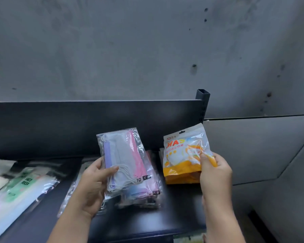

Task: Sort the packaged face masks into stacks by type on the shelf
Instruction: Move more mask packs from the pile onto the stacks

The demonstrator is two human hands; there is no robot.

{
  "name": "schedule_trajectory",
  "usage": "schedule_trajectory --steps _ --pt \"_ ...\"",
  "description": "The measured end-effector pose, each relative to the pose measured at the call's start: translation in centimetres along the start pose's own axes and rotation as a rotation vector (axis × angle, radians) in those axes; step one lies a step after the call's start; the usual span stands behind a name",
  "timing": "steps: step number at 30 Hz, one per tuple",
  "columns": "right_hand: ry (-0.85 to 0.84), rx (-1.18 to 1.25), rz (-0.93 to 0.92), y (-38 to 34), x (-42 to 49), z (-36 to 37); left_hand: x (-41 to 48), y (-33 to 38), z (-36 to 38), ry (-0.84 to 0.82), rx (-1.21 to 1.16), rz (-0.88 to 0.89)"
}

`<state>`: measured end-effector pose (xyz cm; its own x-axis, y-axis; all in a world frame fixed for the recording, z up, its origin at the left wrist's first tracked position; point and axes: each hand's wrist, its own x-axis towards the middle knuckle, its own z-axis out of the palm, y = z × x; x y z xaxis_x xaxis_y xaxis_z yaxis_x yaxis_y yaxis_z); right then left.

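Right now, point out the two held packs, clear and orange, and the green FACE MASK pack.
held clear pack (123,151): head view, on the grey masks.
held orange pack (181,170): head view, on its orange band.
green FACE MASK pack (23,181): head view, on its green label.

Left hand (93,181) and right hand (215,171) are each gripping a pack.
The left is curling its thumb over a clear pack (123,155), fingers behind; the right is pinching an orange pack (182,155) at its edge.
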<state>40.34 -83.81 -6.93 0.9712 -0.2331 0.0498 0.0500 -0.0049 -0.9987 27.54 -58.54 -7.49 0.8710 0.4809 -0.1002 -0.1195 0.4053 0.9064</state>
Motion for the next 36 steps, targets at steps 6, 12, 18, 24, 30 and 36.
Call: schedule_trajectory --steps 6,12,18,24,30,36 --pt "-0.002 -0.261 -0.077 0.5 2.9 -1.2 0.9 -2.8 2.7 0.085 -0.030 -0.016" --pt "0.016 -0.560 -0.261 0.8 3.9 -0.1 2.1 -2.9 2.3 0.142 -0.046 -0.012" --pt "0.003 -0.737 -0.222 1.6 5.1 0.3 3.2 -1.9 1.0 0.138 -0.068 -0.035" --pt "0.010 -0.749 -0.140 2.1 5.4 0.5 3.5 -1.3 0.4 0.099 -0.033 -0.077" --pt "0.059 -0.690 -0.110 2.0 4.8 0.4 3.7 -1.2 0.7 0.136 0.091 -0.066" --pt "0.071 -0.704 -0.135 1.8 4.0 0.6 3.6 -3.0 1.4 0.296 0.736 0.001"
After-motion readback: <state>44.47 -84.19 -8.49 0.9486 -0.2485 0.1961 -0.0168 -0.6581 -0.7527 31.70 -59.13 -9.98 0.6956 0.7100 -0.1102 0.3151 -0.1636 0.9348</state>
